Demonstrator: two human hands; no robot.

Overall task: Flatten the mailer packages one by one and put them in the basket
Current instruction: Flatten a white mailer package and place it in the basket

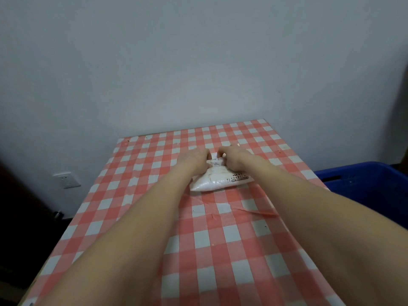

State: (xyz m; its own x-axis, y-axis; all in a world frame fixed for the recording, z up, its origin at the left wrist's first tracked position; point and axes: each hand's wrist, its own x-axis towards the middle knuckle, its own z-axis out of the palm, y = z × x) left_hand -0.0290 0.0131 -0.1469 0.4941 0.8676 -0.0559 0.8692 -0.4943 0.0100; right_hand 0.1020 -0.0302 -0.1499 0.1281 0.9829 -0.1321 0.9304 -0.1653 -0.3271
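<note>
A white mailer package [217,181] with a printed label lies on the red-and-white checked table [198,239], past its middle. My left hand [194,159] and my right hand [236,156] both rest on the package's far end, close together, with the fingers curled over its far edge. The fingertips are hidden behind the hands and the package. The near half of the mailer looks puffed. A blue basket [364,180] stands off the table's right side, and only part of it shows.
A pale wall rises directly behind the table's far edge. A wall socket [66,180] sits low on the wall at the left. Dark floor and a dark object lie left of the table. The tablecloth has a wrinkle [254,212] near the right side.
</note>
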